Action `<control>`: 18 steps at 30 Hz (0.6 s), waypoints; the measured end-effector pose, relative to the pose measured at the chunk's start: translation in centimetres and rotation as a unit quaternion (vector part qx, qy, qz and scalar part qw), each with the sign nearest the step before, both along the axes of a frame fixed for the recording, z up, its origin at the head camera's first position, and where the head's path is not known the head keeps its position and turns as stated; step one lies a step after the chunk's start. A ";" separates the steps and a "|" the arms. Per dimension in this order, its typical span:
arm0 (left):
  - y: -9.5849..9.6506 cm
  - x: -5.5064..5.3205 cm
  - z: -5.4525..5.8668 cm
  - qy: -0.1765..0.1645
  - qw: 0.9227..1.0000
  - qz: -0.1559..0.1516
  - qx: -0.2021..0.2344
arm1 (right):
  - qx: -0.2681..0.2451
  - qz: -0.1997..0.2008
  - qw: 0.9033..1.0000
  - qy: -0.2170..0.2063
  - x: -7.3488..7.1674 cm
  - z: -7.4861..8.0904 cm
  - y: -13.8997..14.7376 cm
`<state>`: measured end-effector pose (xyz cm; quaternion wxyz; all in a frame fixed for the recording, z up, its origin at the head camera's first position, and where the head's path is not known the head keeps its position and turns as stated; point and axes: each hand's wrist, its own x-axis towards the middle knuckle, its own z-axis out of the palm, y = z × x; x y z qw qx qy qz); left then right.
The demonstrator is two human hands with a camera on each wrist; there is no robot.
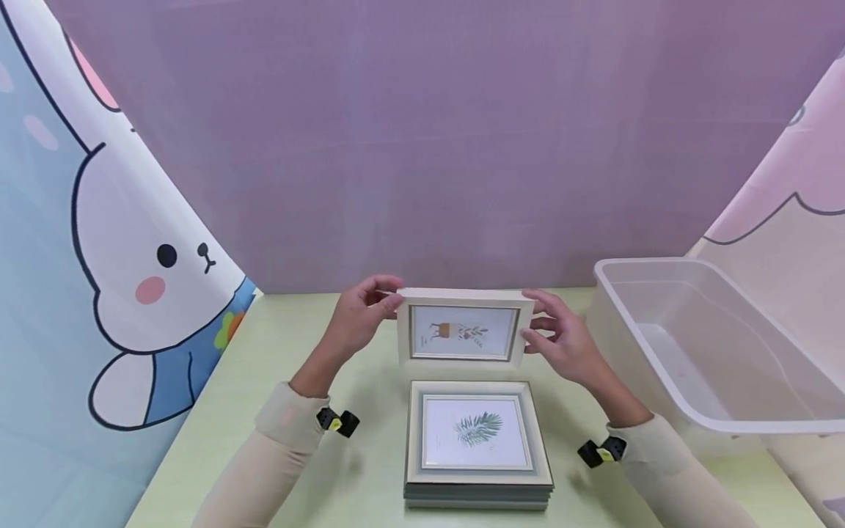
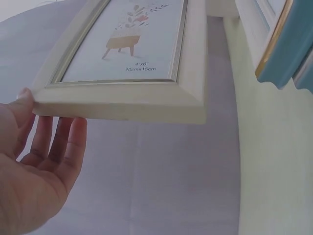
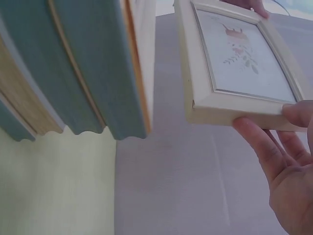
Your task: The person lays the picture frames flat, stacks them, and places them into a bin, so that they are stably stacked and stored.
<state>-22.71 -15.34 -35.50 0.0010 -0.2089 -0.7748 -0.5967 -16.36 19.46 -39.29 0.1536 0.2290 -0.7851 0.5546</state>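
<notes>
A cream picture frame (image 1: 465, 364) with a plant-pot print is held up on its long side, its front facing me. My left hand (image 1: 356, 317) pinches its left end, thumb on the front and fingers behind. At the opposite end my right hand (image 1: 561, 334) grips it the same way. The right wrist view shows the right thumb on the front of the cream frame (image 3: 234, 110) and fingers on its edge. Nearer to me lies a stack of picture frames (image 1: 478, 495), the top one bearing a green leaf print (image 1: 478, 429).
A whitish plastic bin (image 1: 660, 381) stands at the right on the pale green table (image 1: 264, 352). Behind the table hangs a purple cloth (image 1: 422, 147). A rabbit-print cloth (image 1: 132, 257) borders the left side.
</notes>
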 end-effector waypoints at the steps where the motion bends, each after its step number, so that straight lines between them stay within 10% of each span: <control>1: 0.0 0.1 0.1 0.004 1.000 -0.002 -0.001 | 0.001 0.001 1.000 -0.006 0.1 0.1 0.1; 7: 0.3 0.8 0.2 0.002 1.000 -0.015 0.000 | 0.006 0.000 0.999 -0.054 1.0 0.7 0.5; 18: 0.8 1.8 -2.2 -0.103 0.994 -0.019 -0.023 | 0.021 0.018 0.980 -0.198 3.0 0.2 0.9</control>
